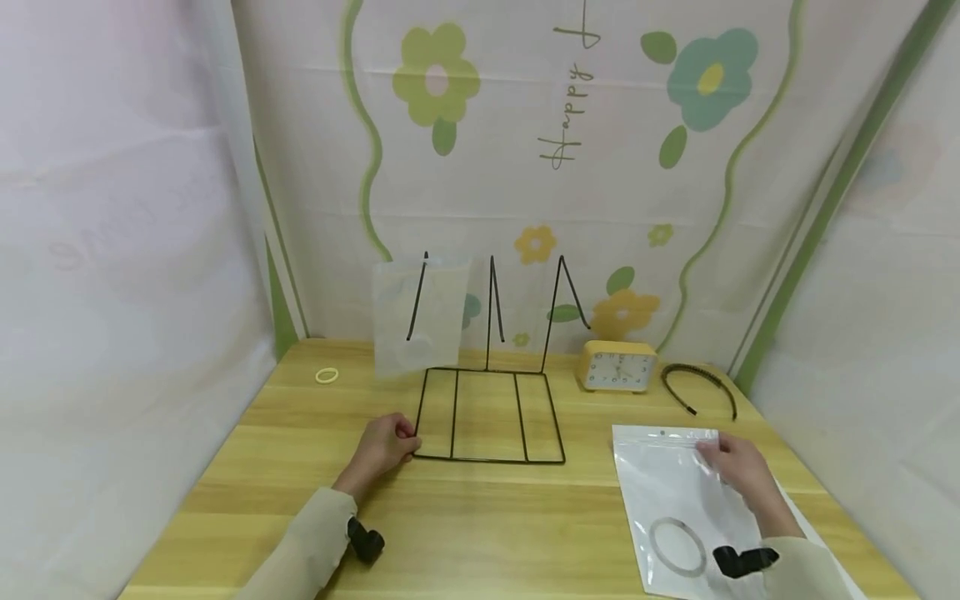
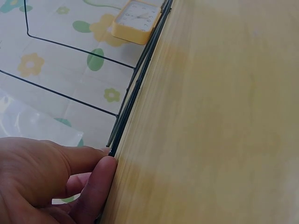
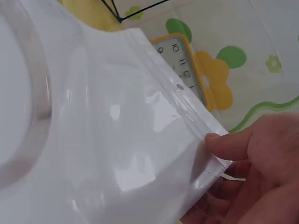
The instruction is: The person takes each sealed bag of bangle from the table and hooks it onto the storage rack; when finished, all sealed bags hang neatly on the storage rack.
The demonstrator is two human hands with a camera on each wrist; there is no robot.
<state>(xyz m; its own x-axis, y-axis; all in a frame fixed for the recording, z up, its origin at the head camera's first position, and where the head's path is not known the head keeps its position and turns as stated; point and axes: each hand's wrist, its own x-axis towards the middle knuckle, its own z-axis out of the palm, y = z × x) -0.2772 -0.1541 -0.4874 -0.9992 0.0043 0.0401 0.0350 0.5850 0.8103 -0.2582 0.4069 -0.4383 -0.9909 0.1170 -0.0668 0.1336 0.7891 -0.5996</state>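
Observation:
My left hand [image 1: 381, 450] pinches the front left corner of a black wire rack [image 1: 487, 460] between thumb and fingers. The rack's base lies on the wooden table, and its prongs rise at the back. A translucent bag [image 1: 390, 325] hangs on the leftmost prong. At the right, my right hand [image 1: 738, 467] grips the top right corner of a glossy white zip bag [image 1: 667, 475], thumb in front and fingers behind. A pale grey ring [image 1: 654, 542] shows on the bag's lower part. In the right wrist view, the thumb presses near the bag's zip strip [image 3: 175, 95].
A yellow alarm clock [image 1: 618, 367] stands behind the white bag, right of the rack. Beside it lies a dark braided headband [image 1: 697, 372]. A small pale yellow ring [image 1: 327, 370] is at the back left. Printed fabric walls [image 1: 480, 183] enclose the table [image 1: 480, 533].

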